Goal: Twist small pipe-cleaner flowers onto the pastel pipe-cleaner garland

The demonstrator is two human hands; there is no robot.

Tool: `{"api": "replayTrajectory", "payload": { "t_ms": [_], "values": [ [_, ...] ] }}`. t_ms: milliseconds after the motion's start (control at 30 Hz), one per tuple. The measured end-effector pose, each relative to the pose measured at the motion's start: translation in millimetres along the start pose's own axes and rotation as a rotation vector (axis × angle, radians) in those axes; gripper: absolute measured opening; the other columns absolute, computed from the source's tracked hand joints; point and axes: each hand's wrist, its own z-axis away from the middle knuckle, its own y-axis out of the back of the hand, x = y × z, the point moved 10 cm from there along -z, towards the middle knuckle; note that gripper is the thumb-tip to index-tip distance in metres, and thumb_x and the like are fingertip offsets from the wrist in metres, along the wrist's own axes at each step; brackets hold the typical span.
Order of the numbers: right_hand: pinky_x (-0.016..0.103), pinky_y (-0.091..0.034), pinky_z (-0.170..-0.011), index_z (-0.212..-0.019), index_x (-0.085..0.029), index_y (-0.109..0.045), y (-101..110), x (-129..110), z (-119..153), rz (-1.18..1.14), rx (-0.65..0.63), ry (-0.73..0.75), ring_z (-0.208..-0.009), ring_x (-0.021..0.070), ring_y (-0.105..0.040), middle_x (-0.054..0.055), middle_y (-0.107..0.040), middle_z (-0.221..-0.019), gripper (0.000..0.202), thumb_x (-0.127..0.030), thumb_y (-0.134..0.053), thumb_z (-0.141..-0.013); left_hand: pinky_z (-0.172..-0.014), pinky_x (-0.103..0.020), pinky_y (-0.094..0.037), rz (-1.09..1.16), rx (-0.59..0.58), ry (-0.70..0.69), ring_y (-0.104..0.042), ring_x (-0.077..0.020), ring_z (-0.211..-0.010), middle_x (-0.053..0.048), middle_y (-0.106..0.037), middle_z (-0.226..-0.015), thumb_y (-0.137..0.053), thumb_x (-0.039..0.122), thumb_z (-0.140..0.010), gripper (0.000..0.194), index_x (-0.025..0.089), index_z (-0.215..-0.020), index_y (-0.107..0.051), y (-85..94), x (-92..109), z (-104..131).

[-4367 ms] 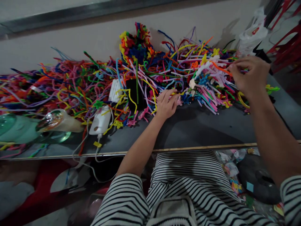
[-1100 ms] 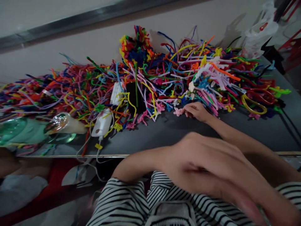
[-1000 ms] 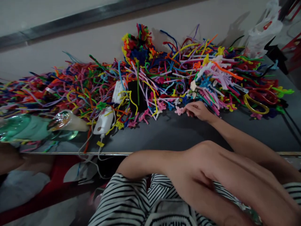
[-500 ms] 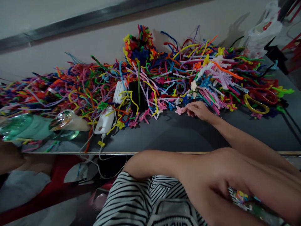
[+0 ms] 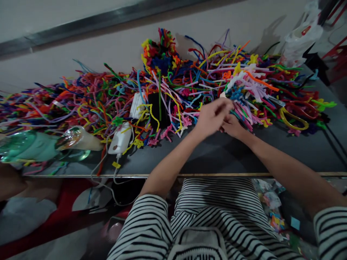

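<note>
My left hand (image 5: 213, 115) is closed, its fingers curled against my right hand above the front edge of the pile. Whatever lies between its fingertips is hidden. My right hand (image 5: 233, 126) is closed too, pinching just beside it. The pink pipe-cleaner flower at its fingertips half a second ago is now covered by my left hand. Right behind them lie a bundle of pink and lilac pipe cleaners (image 5: 245, 115), blue pipe-cleaner flowers (image 5: 236, 93) and a white pipe-cleaner piece (image 5: 222, 95).
A long heap of coloured pipe cleaners (image 5: 89, 94) runs along the wall. Scissors with yellow and red handles (image 5: 294, 124) lie at the right. A white power bank (image 5: 120, 139) with a cable, green plastic wrap (image 5: 32, 144) and a plastic bag (image 5: 300, 41) rest on the grey table (image 5: 168, 162).
My left arm, low across my lap before, has swung up and forward, bringing the left hand to the right one. My right hand has stayed nearly in place.
</note>
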Motion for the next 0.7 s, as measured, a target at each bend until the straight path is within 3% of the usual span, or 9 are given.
{"api": "replayTrajectory", "payload": {
  "t_ms": [67, 133, 233, 367, 467, 600, 700],
  "values": [
    [0.024, -0.033, -0.044, -0.071, -0.016, -0.069, -4.6, 1.8, -0.7, 0.116, -0.035, -0.008, -0.043, 0.0082, -0.048, 0.0, -0.057, -0.053, 0.053, -0.064, -0.058, -0.09, -0.089, -0.035, -0.058, -0.186, 0.228, 0.057, -0.07, -0.0183, -0.092, -0.005, -0.073, -0.091, -0.041, 0.048, -0.104, 0.037, 0.021, -0.102, -0.066, 31.4, -49.7, 0.4],
    [0.024, -0.033, -0.044, -0.079, -0.015, -0.073, -2.6, 3.8, -1.0, 0.158, -0.006, -0.026, -0.043, 0.0084, -0.048, 0.0, -0.058, -0.054, 0.053, -0.065, -0.056, -0.091, -0.098, -0.04, -0.054, -0.384, 0.354, 0.025, -0.067, -0.023, -0.105, -0.009, -0.073, -0.101, -0.046, 0.044, -0.102, 0.031, 0.021, -0.103, -0.067, 56.6, -79.6, 5.7],
    [0.026, -0.036, -0.047, -0.081, -0.016, -0.075, -3.3, 5.5, -0.9, 0.179, -0.013, -0.034, -0.044, 0.0086, -0.049, 0.001, -0.058, -0.055, 0.052, -0.063, -0.055, -0.093, -0.104, -0.049, -0.05, -0.584, 0.397, -0.047, -0.063, -0.0284, -0.117, -0.011, -0.071, -0.11, -0.05, 0.035, -0.099, 0.023, 0.025, -0.107, -0.068, 77.9, -104.0, 15.7],
    [0.027, -0.038, -0.05, -0.081, -0.017, -0.076, -4.2, 6.2, -1.3, 0.194, -0.032, -0.024, -0.045, 0.0087, -0.049, 0.002, -0.059, -0.057, 0.051, -0.061, -0.054, -0.094, -0.108, -0.056, -0.046, -0.632, 0.492, 0.033, -0.056, -0.0335, -0.128, -0.012, -0.067, -0.122, -0.052, 0.025, -0.095, 0.018, 0.026, -0.098, -0.069, 98.4, -123.5, 31.4],
    [0.027, -0.038, -0.05, -0.082, -0.017, -0.076, -3.2, 5.7, -1.2, 0.197, -0.021, -0.024, -0.045, 0.0087, -0.049, 0.002, -0.059, -0.057, 0.05, -0.061, -0.054, -0.094, -0.109, -0.053, -0.046, -0.563, 0.432, 0.067, -0.058, -0.0313, -0.123, -0.011, -0.069, -0.115, -0.05, 0.022, -0.094, 0.02, 0.023, -0.093, -0.069, 96.7, -124.9, 28.8],
    [0.027, -0.036, -0.049, -0.08, -0.018, -0.075, -3.6, 4.7, -1.0, 0.198, -0.02, -0.018, -0.045, 0.0084, -0.048, 0.001, -0.058, -0.056, 0.052, -0.064, -0.054, -0.093, -0.098, -0.04, -0.053, -0.489, 0.264, 0.013, -0.067, -0.0224, -0.1, -0.007, -0.073, -0.099, -0.046, 0.019, -0.093, 0.024, 0.024, -0.091, -0.07, 84.2, -108.5, 13.6],
    [0.027, -0.035, -0.049, -0.082, -0.019, -0.076, -3.3, 5.7, -1.3, 0.206, -0.023, -0.013, -0.045, 0.008, -0.047, 0.0, -0.059, -0.056, 0.052, -0.065, -0.053, -0.094, -0.092, -0.036, -0.055, -0.464, 0.027, -0.008, -0.069, -0.0203, -0.094, -0.005, -0.075, -0.098, -0.046, 0.013, -0.086, 0.029, 0.024, -0.087, -0.072, 65.5, -107.9, 7.5]
  ]
}}
